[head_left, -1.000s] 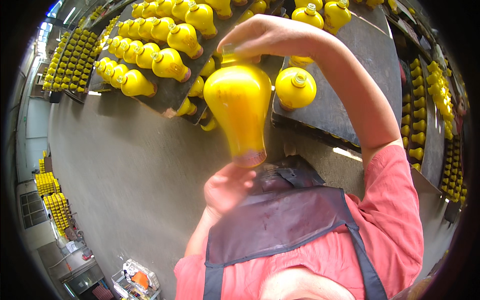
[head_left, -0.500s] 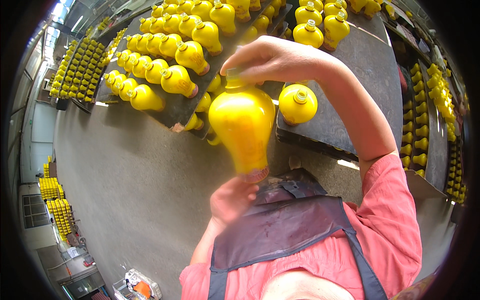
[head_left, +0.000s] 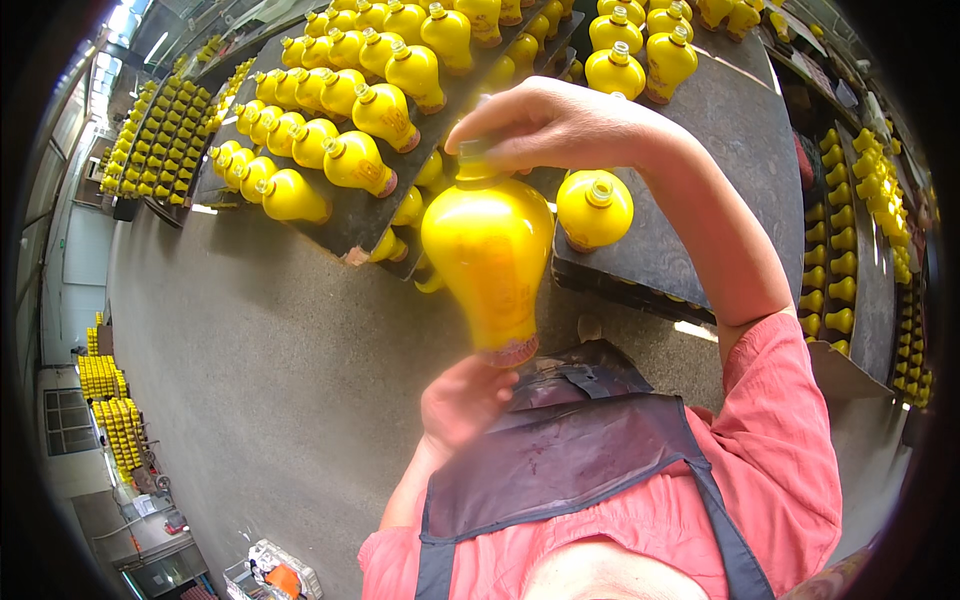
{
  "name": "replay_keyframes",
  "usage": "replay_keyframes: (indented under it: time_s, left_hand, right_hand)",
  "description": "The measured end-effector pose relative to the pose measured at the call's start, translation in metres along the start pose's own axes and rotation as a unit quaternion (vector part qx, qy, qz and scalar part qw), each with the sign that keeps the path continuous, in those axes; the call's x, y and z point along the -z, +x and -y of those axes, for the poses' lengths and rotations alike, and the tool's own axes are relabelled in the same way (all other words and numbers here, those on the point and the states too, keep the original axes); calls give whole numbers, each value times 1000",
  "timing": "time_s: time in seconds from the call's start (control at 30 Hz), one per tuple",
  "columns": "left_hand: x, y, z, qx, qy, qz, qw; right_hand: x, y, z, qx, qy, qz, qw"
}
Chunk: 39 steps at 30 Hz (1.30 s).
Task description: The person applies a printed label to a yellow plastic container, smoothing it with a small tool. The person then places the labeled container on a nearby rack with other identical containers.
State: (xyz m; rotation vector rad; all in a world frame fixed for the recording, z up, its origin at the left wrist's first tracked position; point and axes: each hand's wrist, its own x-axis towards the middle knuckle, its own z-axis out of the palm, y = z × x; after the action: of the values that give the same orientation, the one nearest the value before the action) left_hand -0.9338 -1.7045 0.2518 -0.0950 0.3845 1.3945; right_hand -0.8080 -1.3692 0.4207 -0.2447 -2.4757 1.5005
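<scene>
A glossy yellow glass bottle (head_left: pixel 488 245), wide-shouldered and narrow at its base, is held up in front of my body, slightly tilted. My right hand (head_left: pixel 530 128) reaches over from above, its thumb and fingers closed round the clear neck. At the bottom, the fingers of my left hand (head_left: pixel 465 402) hold the reddish patterned base from below; they are somewhat blurred, and part of their grip is hidden by the bottle. Faint darker markings show on the bottle's side. Another yellow bottle (head_left: pixel 596 208) stands upright on the dark board just right of the held one.
Rows of yellow bottles (head_left: pixel 355 160) stand on a dark board (head_left: pixel 345 225) at the left, with more bottles stacked below. A second dark board (head_left: pixel 720 150) lies to the right. Stacked bottle racks (head_left: pixel 160 140) line both sides. A white crate (head_left: pixel 285 570) sits at lower left.
The view shifts very slightly. Both hands keep their hold on the bottle, which stays in almost the same place.
</scene>
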Motion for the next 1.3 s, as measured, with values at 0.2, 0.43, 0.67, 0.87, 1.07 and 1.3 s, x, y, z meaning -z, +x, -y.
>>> replay_keyframes:
  time_s: [0.2,0.43,0.67,0.87,1.07,1.3]
  left_hand:
    - [-1,0,2,-4,4,-3,1000]
    - [-1,0,2,-5,9,-1,1000]
    - [-3,6,0,-19,-7,-10,1000]
    - [-3,8,-1,-18,-29,-26,999]
    - [-14,15,-4,-20,-13,-17,1000]
    - [-27,26,-9,-70,14,-1,997]
  right_hand:
    - [-2,-3,2,-9,27,0,1000]
    - [-5,-3,-1,11,-10,-30,999]
    - [-8,-4,-5,46,-32,-37,998]
    - [-10,-2,-11,35,-47,-47,997]
    - [-10,-3,-13,25,-28,-55,998]
    - [-8,-4,-14,48,-33,-56,997]
